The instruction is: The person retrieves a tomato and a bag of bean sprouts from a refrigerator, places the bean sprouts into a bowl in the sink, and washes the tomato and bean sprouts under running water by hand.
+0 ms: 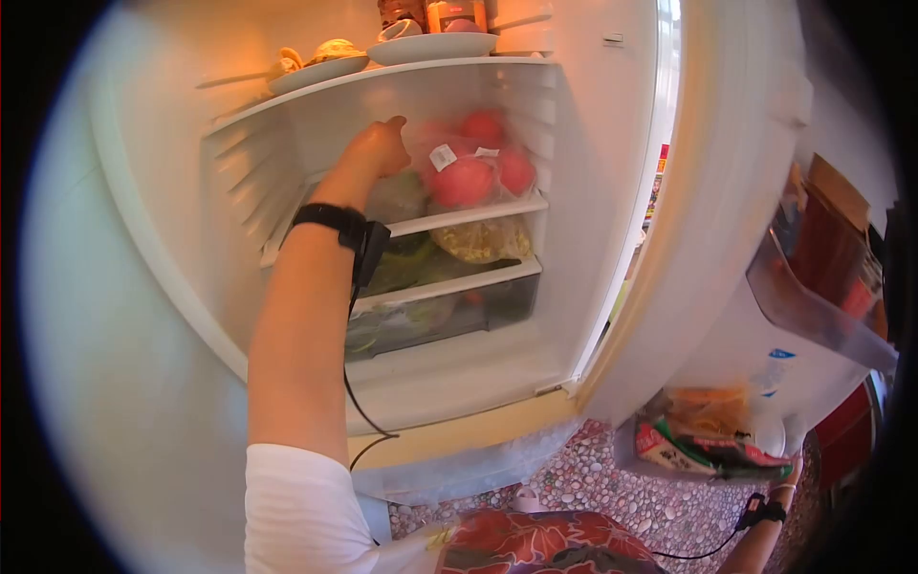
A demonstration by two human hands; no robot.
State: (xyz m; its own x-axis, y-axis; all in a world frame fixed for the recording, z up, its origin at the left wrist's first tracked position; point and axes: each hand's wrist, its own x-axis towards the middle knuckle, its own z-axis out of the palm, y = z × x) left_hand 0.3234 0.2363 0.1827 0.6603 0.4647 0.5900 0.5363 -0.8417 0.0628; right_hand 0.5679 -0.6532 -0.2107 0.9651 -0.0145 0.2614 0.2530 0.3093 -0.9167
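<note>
My left hand (381, 148) reaches into the open fridge, above the middle shelf (469, 216). Its fingers are curled together near the edge of a clear plastic bag, and whether they hold the bag is unclear. The bag of red round fruit (464, 180) with white labels sits on that shelf, right of the hand. Below the hand is a greenish bag (397, 198). My right hand (794, 471) is at the lower right, by the end of the low door bin (636, 450); its fingers are mostly hidden.
Plates of food (430, 48) stand on the upper shelf (382, 73). A yellowish bag (483, 239) lies on the shelf below the fruit, over a clear drawer (449, 316). The open fridge door (708, 287) is at right, with an upper bin (803, 292). The floor (612, 488) is pebbled.
</note>
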